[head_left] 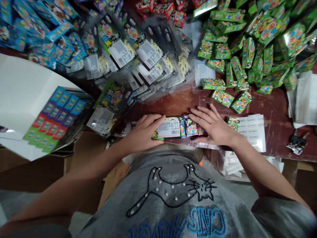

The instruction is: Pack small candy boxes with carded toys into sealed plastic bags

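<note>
At the near edge of the dark red table (272, 109), right in front of the person's grey shirt (178, 198), lies a flat clear-wrapped packet (178, 127) with a black printed card, a white barcode label on its left half and a row of small bright boxes, purple and green among them, showing on its right half. The left hand (143, 132) lies palm down over the packet's left end, fingers together and pointing toward 2 o'clock, thumb tucked at the near edge; it presses flat rather than gripping. The right hand (213, 127) covers the right end, fingers spread wide and pointing toward 10 o'clock, also flat on the wrap. Both forearms run in from the lower corners and meet at the packet. Just past the right hand, at 3 o'clock, a white sheet of labels (252, 130) lies on the table with a small green box (232, 123) at its left edge. At 12 o'clock a heap of similar wrapped packets (138, 56) fans out, at 1 o'clock a pile of loose green boxes (247, 49), and at 10 o'clock blue boxes (42, 29).
</note>
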`<state>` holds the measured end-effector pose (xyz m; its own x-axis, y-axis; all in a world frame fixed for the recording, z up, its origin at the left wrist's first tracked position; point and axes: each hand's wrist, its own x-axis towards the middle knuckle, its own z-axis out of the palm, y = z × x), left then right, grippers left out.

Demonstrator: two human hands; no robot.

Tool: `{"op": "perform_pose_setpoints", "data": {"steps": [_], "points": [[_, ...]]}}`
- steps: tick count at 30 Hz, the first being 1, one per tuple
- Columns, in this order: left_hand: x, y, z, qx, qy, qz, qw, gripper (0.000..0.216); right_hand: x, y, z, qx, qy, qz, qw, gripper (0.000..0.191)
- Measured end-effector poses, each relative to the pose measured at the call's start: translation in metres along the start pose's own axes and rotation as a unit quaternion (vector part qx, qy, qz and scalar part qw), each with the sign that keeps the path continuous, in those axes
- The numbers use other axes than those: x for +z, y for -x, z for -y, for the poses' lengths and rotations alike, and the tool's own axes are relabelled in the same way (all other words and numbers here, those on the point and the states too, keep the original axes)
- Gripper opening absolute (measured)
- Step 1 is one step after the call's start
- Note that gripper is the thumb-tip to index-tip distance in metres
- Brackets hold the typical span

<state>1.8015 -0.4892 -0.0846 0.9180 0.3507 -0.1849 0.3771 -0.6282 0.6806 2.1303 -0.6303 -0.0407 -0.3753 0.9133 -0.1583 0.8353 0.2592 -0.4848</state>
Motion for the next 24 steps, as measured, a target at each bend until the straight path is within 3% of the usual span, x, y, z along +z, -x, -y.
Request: {"op": "perform_pose_setpoints", "data": {"steps": [3, 10, 12, 14, 16, 18, 21, 24], "points": [[0.001, -0.005, -0.006, -0.003, 0.012, 0.01, 1.0, 0.095, 0.012, 0.0, -0.005, -0.009, -0.048, -0.019, 0.999, 0.079], [0.007, -0.01, -0.017, -0.038, 0.013, -0.012, 0.999, 0.094, 0.027, -0.005, 0.013, 0.021, -0.083, -0.042, 0.995, 0.078], [0.008, -0.012, -0.019, -0.035, 0.016, -0.008, 0.999, 0.094, 0.03, -0.006, 0.019, 0.015, -0.088, -0.03, 0.996, 0.084], [0.007, -0.014, -0.02, -0.023, 0.018, -0.002, 1.0, 0.094, 0.029, -0.005, 0.022, 0.005, -0.092, -0.021, 0.996, 0.102], [0.005, -0.017, -0.019, -0.009, 0.015, 0.009, 1.0, 0.094, 0.023, 0.0, 0.022, 0.005, -0.086, -0.015, 0.996, 0.122], [0.002, -0.02, -0.016, -0.001, 0.008, 0.022, 1.0, 0.092, 0.012, 0.007, 0.017, 0.021, -0.069, 0.002, 0.997, 0.129], [0.0, -0.024, -0.012, 0.016, 0.004, 0.043, 0.999, 0.091, -0.002, 0.017, 0.009, 0.049, -0.052, 0.015, 0.997, 0.105], [0.001, -0.028, -0.011, 0.04, 0.014, 0.053, 0.998, 0.093, -0.003, 0.017, 0.003, 0.056, -0.055, -0.018, 0.997, 0.084]]}}
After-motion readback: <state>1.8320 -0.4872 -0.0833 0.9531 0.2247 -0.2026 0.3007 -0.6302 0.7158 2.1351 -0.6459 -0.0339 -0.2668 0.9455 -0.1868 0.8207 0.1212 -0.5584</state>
